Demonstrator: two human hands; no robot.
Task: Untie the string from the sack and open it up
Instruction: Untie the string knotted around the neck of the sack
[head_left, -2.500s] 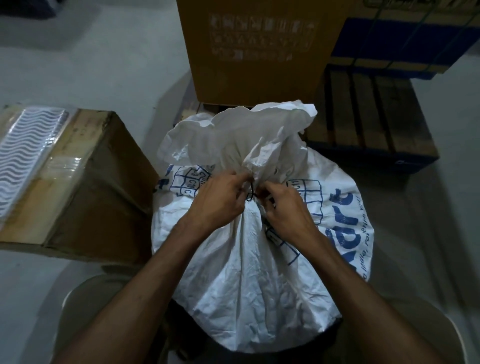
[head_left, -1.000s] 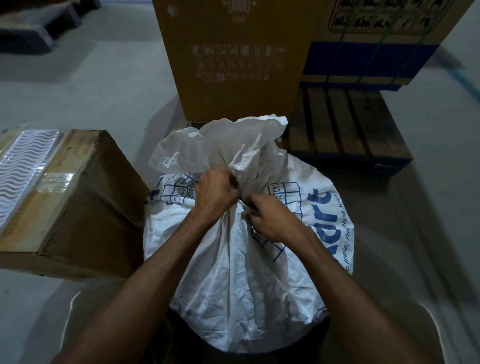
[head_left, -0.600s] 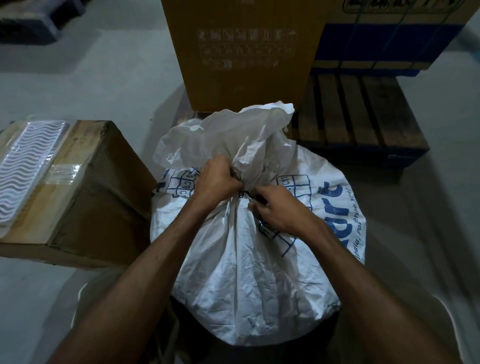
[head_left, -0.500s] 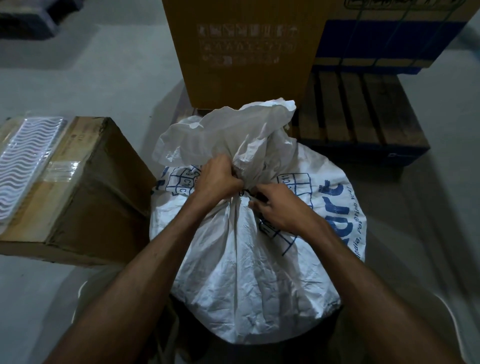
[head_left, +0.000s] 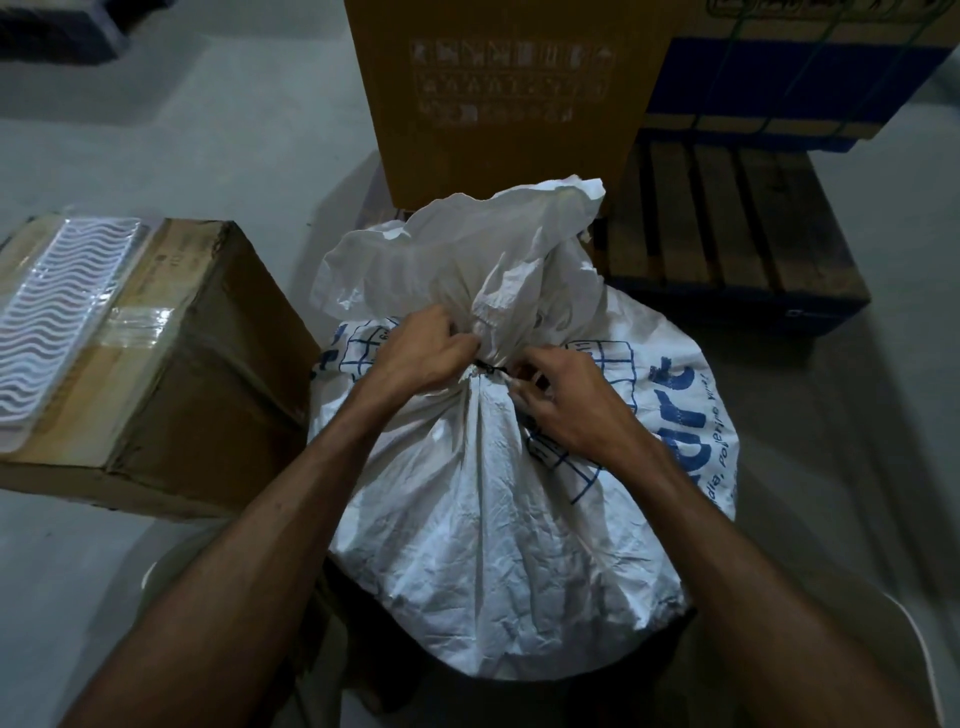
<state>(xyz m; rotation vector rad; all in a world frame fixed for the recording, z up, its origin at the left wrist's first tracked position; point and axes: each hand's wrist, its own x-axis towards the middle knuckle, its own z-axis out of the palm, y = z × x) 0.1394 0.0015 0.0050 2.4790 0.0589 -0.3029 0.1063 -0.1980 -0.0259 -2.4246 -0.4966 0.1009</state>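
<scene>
A full white woven sack (head_left: 488, 519) with blue print stands upright in front of me, its neck gathered and bunched above a thin dark string (head_left: 488, 368). My left hand (head_left: 421, 353) clasps the gathered neck on the left side, at the string. My right hand (head_left: 566, 400) has its fingertips pinched at the string on the right side of the neck. Only a short piece of string shows between the two hands; the knot itself is hidden by my fingers.
A taped cardboard box (head_left: 171, 374) with a white wavy plastic tray (head_left: 57, 312) on top stands close on the left. A tall brown carton (head_left: 498, 93) and a wooden pallet (head_left: 727, 234) carrying a blue-banded box (head_left: 795, 78) stand behind the sack. Grey concrete floor lies all around.
Both hands stay at the sack's neck. The right hand has shifted slightly to the right, so a short stretch of string shows between the hands. The neck remains gathered.
</scene>
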